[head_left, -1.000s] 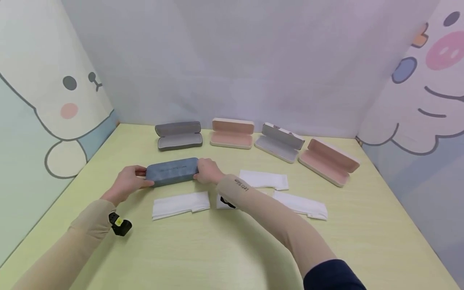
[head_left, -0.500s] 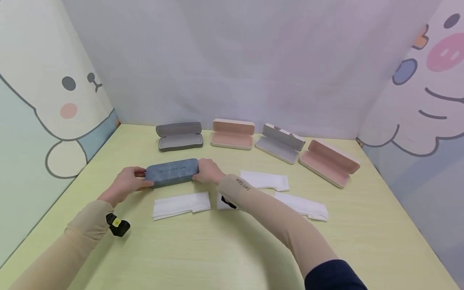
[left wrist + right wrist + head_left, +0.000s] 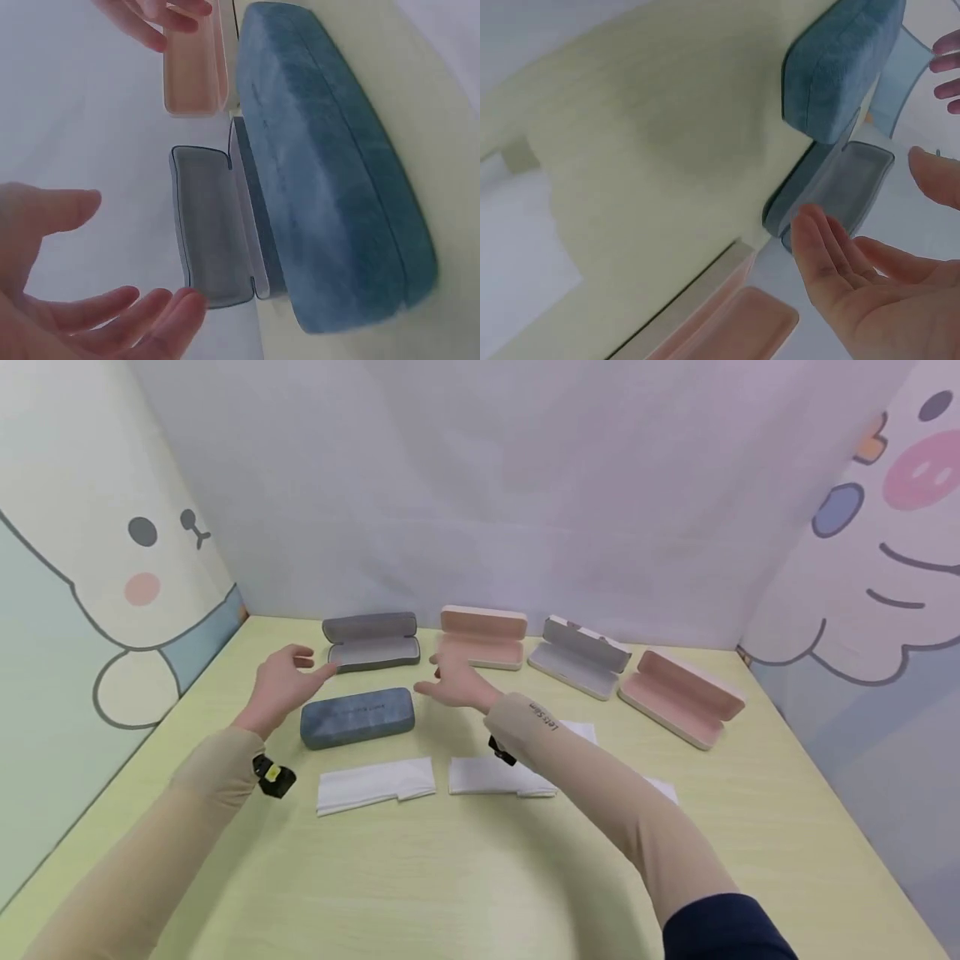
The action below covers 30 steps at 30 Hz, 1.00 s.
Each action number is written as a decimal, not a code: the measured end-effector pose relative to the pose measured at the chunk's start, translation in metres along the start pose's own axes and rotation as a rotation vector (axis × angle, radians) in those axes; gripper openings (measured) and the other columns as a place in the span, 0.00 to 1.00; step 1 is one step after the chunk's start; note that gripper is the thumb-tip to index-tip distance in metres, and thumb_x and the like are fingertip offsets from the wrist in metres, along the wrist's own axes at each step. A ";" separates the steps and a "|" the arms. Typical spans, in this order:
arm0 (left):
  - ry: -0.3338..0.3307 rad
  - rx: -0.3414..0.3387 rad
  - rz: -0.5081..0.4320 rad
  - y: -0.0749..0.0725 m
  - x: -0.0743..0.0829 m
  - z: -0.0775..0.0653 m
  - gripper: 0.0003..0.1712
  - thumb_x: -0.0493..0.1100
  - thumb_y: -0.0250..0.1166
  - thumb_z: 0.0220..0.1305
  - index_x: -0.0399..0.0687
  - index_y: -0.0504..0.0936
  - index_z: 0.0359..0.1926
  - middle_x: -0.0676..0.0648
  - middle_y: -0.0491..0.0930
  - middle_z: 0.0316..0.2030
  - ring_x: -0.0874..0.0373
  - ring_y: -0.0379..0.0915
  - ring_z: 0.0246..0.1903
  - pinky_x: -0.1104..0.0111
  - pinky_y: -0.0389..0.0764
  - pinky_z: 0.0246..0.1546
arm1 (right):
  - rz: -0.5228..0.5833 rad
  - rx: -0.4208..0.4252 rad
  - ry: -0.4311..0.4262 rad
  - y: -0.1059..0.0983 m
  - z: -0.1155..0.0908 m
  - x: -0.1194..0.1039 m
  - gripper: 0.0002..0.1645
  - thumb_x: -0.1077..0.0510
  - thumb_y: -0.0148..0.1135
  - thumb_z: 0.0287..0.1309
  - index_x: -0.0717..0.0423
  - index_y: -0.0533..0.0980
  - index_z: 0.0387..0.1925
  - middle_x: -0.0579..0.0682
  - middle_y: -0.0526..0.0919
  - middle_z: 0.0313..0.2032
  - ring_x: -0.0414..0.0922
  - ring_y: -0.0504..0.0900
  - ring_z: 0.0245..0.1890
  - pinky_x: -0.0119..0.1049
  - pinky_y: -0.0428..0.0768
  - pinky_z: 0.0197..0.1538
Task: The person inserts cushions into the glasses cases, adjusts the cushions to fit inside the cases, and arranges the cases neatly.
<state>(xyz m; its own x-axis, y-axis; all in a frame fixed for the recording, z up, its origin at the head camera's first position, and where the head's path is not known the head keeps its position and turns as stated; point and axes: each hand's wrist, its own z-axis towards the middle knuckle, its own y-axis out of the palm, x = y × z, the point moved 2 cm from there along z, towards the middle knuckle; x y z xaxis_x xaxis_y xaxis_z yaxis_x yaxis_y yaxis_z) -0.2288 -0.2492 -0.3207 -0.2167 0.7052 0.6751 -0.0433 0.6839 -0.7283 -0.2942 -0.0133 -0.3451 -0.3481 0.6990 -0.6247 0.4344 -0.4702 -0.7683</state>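
Your left hand (image 3: 283, 689), thumb and fingers spread wide, holding nothing, near the left end of the blue case (image 3: 358, 718) but apart from it; blue case, closed, lying on the worktop (image 3: 420, 877) between you and the dark grey case (image 3: 371, 631), whose lid stands raised; judged light, with a stiff shell and soft, matte covering, so unlikely to slip; best taken by both short ends, below the lid seam; left-hand white cloth (image 3: 375, 785), folded flat, nearer you; your right hand (image 3: 459, 681), likewise spread and without a hold, overlapping the pink case (image 3: 483, 625) in the head view; whether it touches, you cannot tell; rightmost, another raised-lid pink-lined case (image 3: 678, 697), set askew.
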 end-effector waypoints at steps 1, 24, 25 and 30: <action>0.002 -0.004 -0.013 0.002 0.007 0.003 0.45 0.61 0.53 0.67 0.31 0.54 0.70 0.28 0.62 0.66 0.34 0.60 0.65 0.45 0.69 0.60 | 0.027 0.013 -0.002 -0.005 0.000 0.002 0.36 0.48 0.56 0.66 0.67 0.61 0.65 0.64 0.70 0.62 0.55 0.73 0.60 0.46 0.73 0.62; -0.161 -0.167 -0.336 0.082 0.090 0.081 0.48 0.66 0.46 0.68 0.38 0.48 0.74 0.38 0.55 0.72 0.43 0.64 0.64 0.57 0.70 0.64 | 0.624 0.255 0.428 -0.084 -0.010 0.074 0.44 0.34 0.41 0.67 0.57 0.51 0.73 0.66 0.61 0.68 0.60 0.66 0.66 0.51 0.68 0.67; -0.167 -0.167 -0.344 0.084 0.092 0.083 0.47 0.66 0.46 0.68 0.38 0.48 0.74 0.38 0.54 0.72 0.43 0.64 0.65 0.57 0.70 0.64 | 0.628 0.269 0.441 -0.084 -0.009 0.078 0.44 0.34 0.41 0.67 0.57 0.52 0.73 0.67 0.63 0.67 0.60 0.67 0.65 0.51 0.69 0.66; -0.170 -0.159 -0.343 0.093 0.099 0.093 0.47 0.68 0.46 0.66 0.43 0.51 0.74 0.38 0.50 0.73 0.48 0.70 0.52 0.61 0.75 0.54 | 0.666 0.297 0.471 -0.085 -0.008 0.091 0.43 0.33 0.39 0.68 0.58 0.54 0.72 0.68 0.64 0.64 0.61 0.68 0.63 0.51 0.70 0.65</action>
<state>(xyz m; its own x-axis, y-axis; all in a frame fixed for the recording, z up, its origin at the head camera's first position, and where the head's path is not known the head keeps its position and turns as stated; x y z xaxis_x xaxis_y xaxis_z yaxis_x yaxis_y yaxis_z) -0.3446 -0.1326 -0.3326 -0.3747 0.3999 0.8364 0.0075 0.9035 -0.4286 -0.3562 0.0945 -0.3353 0.3105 0.3476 -0.8848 0.1676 -0.9362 -0.3089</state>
